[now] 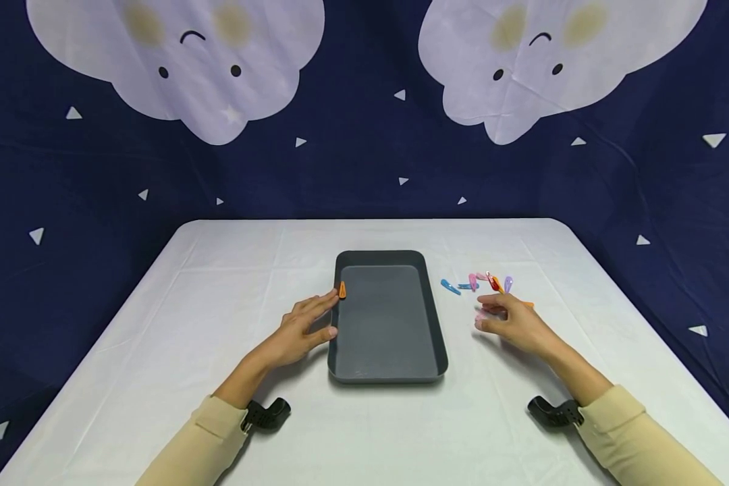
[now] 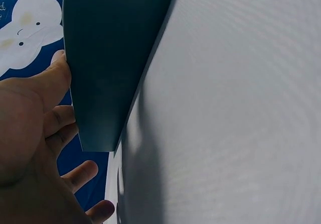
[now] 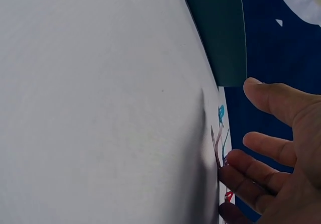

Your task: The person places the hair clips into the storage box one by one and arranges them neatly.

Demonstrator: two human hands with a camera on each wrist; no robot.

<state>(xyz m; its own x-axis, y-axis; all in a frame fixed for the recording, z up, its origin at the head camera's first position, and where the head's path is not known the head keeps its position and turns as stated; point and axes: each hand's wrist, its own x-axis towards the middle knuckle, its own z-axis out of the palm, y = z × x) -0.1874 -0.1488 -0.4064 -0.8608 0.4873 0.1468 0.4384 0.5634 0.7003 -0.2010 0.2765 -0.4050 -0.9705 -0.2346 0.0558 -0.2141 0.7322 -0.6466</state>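
A dark grey tray (image 1: 384, 370) stands on the table, with an orange hair clip (image 1: 342, 290) against its left inner wall. My left hand (image 1: 300, 331) touches the tray's left rim with fingers spread and nearly straight; in the left wrist view its thumb and fingers meet the tray wall (image 2: 108, 73). To the tray's right, my right hand (image 1: 513, 324) is just over several snap hair clips, fingers slightly bent and thumb apart, nothing seen between them. Around it lie a blue clip (image 1: 450, 287), a red clip (image 1: 493, 282) and a purple clip (image 1: 508, 283). A pink clip (image 1: 480, 315) shows partly behind its fingers.
A white cloth covers the table (image 1: 237, 290). Behind it hangs a dark blue curtain (image 1: 364, 182) with clouds and small triangles. Each wrist carries a black camera mount, the left one (image 1: 267, 414) and the right one (image 1: 554, 412) both near the cloth.
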